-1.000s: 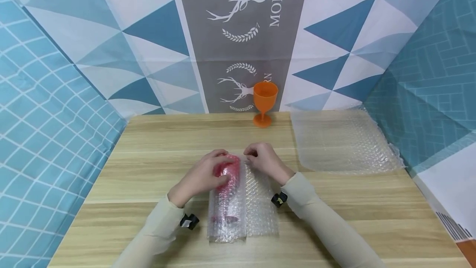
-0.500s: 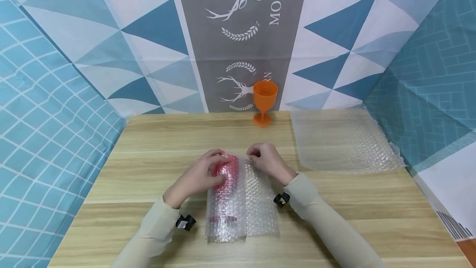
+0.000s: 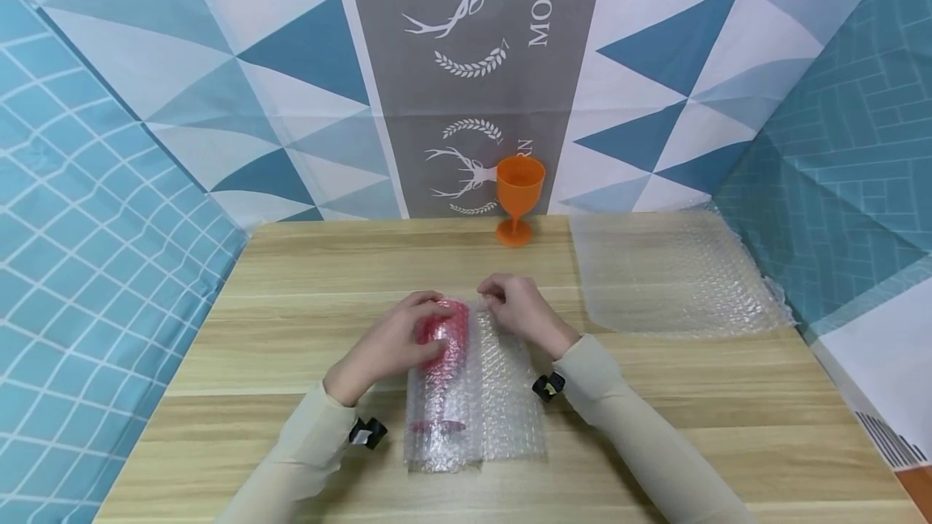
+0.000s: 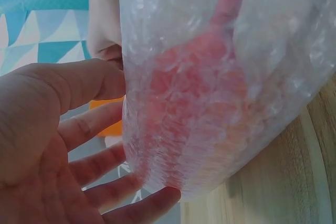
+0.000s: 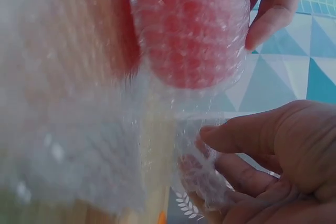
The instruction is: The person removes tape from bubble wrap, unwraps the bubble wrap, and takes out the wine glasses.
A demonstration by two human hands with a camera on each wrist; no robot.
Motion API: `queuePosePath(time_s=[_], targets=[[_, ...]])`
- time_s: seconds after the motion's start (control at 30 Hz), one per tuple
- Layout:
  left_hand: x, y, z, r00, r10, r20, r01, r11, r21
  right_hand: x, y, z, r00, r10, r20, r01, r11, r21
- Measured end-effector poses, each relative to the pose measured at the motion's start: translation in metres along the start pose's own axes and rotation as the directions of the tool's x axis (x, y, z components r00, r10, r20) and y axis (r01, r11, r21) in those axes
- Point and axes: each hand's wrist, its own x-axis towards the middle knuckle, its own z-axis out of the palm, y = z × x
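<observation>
Hardly anything had moved; just my right fingers crept up a tiny bit, pinching the bubble wrap's far edge. My left fingers held the pink goblet through the wrap. It lay long-ways toward me on the bench, bowl end away, left of my right fingers.

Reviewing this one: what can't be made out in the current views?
- Head view: part of the pink goblet's bowl, covered by the left hand.
- Left wrist view: much of the orange goblet, behind fingers and bubble wrap.
- Right wrist view: most of the orange goblet, cut off by the bottom edge; the nearest wrap is blurred.
</observation>
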Motion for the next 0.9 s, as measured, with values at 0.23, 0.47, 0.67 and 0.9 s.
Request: queuePosePath(time_s=[0.23, 0.47, 0.67, 0.9], targets=[[0.002, 0.004, 0.001, 1.0, 0.018, 0.005, -0.018, 0.999, 0.043, 0.007, -0.007, 0.004, 0.998, -0.056, 0.032, 0.057, 0.998, -0.015], [0.004, 0.006, 0.003, 1.0, 0.008, 0.012, -0.009, 0.997, 0.075, 0.008, -0.011, 0.007, 0.996, -0.064, 0.055, 0.065, 0.998, -0.008], [0.003, 0.006, 0.002, 1.0, -0.012, 0.011, 0.011, 0.999, 0.046, 0.007, -0.01, 0.009, 0.996, -0.051, 0.068, 0.052, 0.999, -0.013], [-0.001, 0.005, 0.001, 1.0, -0.026, 0.003, 0.026, 0.999, 0.018, 0.005, -0.005, 0.01, 0.997, -0.01, 0.078, 0.011, 1.0, -0.002]])
